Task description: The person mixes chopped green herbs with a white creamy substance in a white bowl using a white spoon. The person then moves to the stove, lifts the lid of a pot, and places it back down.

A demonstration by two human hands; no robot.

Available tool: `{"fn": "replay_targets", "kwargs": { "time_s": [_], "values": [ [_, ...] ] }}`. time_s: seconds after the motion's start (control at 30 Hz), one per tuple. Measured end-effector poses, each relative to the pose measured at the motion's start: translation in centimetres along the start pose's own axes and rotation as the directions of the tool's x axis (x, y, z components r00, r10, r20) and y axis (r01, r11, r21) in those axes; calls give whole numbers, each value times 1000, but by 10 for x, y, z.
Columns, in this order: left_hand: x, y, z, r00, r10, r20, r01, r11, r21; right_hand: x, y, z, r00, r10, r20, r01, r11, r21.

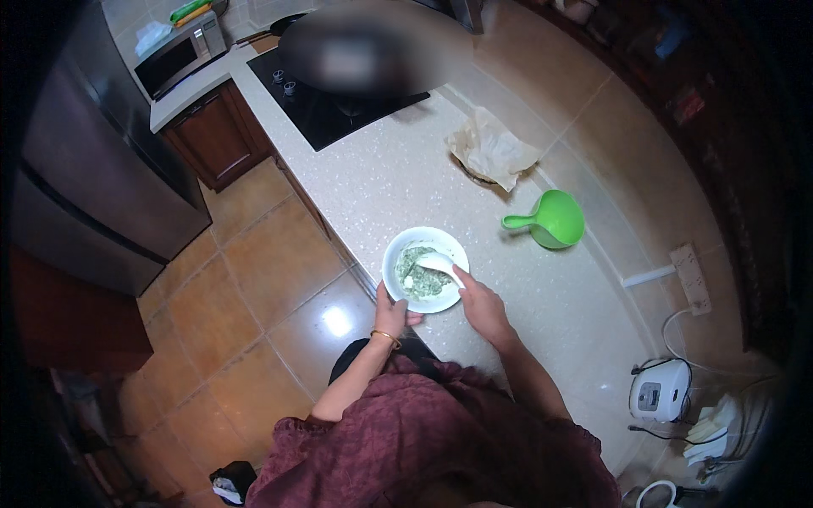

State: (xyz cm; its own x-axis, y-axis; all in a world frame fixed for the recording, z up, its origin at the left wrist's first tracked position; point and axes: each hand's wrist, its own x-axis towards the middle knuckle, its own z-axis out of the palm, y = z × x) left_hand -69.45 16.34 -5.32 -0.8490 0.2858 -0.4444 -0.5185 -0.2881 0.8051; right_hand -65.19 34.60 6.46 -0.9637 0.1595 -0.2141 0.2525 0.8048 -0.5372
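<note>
A white bowl [391, 270] stands at the near edge of the pale speckled countertop [381, 184], with a green and white mixture [419, 289] inside. My left hand [392, 312] grips the bowl's lower left rim, the thumb towards the rim and the fingers at its side. In my right hand [483, 308] is the handle of a white spoon [436, 261], its bowl end resting in the mixture. The tips of the left fingers are partly hidden by the bowl.
Along the wall lie a green plastic scoop [557, 219] and crumpled paper [492, 149] over a dark-rimmed item. A black cooktop [317, 114] is further off, partly blurred. A white rice cooker [660, 390] with cords stands right. A microwave [181, 60] and refrigerator [101, 152] are left.
</note>
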Motion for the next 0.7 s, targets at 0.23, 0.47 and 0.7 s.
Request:
{"fn": "replay_targets", "kwargs": {
  "time_s": [0.23,0.47,0.7],
  "values": [
    [-2,-7,8,999,33,17,-32,999,-10,-18,19,29,993,46,106,-65,981,183],
    [-2,-10,8,999,-41,34,41,999,-9,-7,19,24,998,45,51,-45,999,-12],
    [-2,-2,12,999,-27,35,27,1000,5,22,21,-18,987,-154,-51,143,975,-171]
  ]
}}
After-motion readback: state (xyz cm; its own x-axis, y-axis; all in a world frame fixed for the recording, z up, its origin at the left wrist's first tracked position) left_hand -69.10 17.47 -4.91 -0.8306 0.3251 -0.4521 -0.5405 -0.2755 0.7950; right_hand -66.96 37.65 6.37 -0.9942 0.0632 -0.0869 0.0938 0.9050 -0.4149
